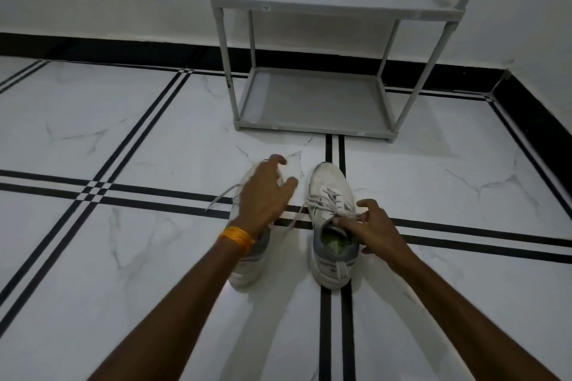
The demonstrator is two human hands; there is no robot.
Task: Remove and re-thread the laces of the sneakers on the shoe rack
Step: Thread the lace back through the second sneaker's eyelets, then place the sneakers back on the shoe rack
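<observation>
Two white sneakers stand side by side on the floor, toes pointing away from me. My left hand point(266, 192) hovers over the left sneaker point(247, 269) with fingers spread, holding nothing; it hides most of that shoe. A loose lace end point(221, 196) trails to the left of it. My right hand point(368, 226) pinches the lace at the top of the right sneaker point(329, 185), by its tongue. That shoe's laces point(325, 199) are still threaded through the eyelets, with one end point(297, 216) hanging to the left.
A grey two-shelf shoe rack point(312, 128) stands against the white wall beyond the shoes, both shelves bare. The floor point(139, 139) is white marble tile with black stripes. A black skirting point(108, 46) runs along the wall.
</observation>
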